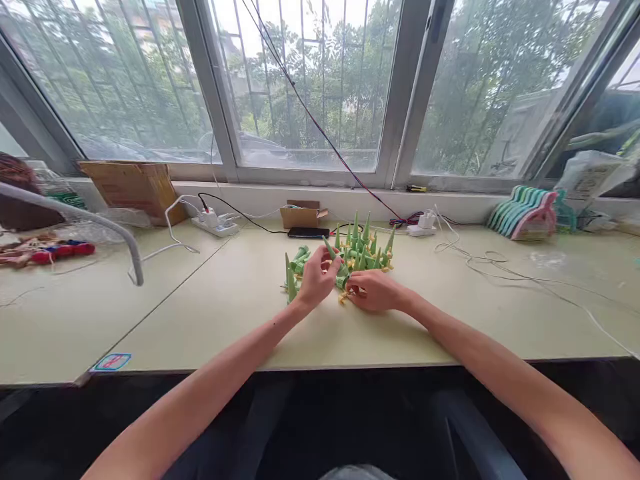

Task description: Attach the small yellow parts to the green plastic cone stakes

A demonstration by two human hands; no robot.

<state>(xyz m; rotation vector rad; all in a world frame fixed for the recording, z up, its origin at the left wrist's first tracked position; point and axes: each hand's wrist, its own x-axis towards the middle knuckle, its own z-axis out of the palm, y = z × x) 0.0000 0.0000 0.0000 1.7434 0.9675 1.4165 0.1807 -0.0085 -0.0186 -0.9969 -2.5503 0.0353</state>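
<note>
In the head view, my left hand (pixel 316 279) is closed around a green pointed hat-like piece (pixel 343 271), tilted with its wide end toward my right hand. My right hand (pixel 376 291) has its fingers bent against that wide end; what they pinch there is hidden. A small yellowish curl (pixel 343 297) shows beneath the right fingertips. Just behind both hands stands a group of similar green pointed pieces (pixel 367 241), with yellow bits at their bases. More green pieces (pixel 291 283) stand and lie to the left of my left hand.
Behind the pieces are a phone (pixel 309 233) and a small open cardboard box (pixel 303 215). Power strips (pixel 216 225) with cables lie near the window wall. At the right stand pastel hangers (pixel 523 212); at the left a lamp arm (pixel 110 223) reaches over the table (pixel 200 333).
</note>
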